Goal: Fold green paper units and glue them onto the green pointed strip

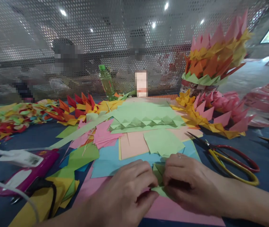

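Between my two hands is a small piece of folded green paper (157,172), partly hidden by my fingers. My left hand (134,183) pinches its left side, fingers curled. On the other side my right hand (184,179), with a ring on one finger, grips the paper with bent fingers. Both hands are above a pink sheet (184,208). Just beyond them lie a light green paper square (164,142) and blue sheets (108,160). Farther back, a row of folded green paper points (148,122) rests on a light green sheet (139,110).
Scissors (222,157) with red and yellow handles lie at the right. A magenta glue gun (27,170) and a white cable are at left. A layered paper-petal piece (215,53) stands back right; a green-capped bottle (106,82) leans near the perforated metal screen (115,37).
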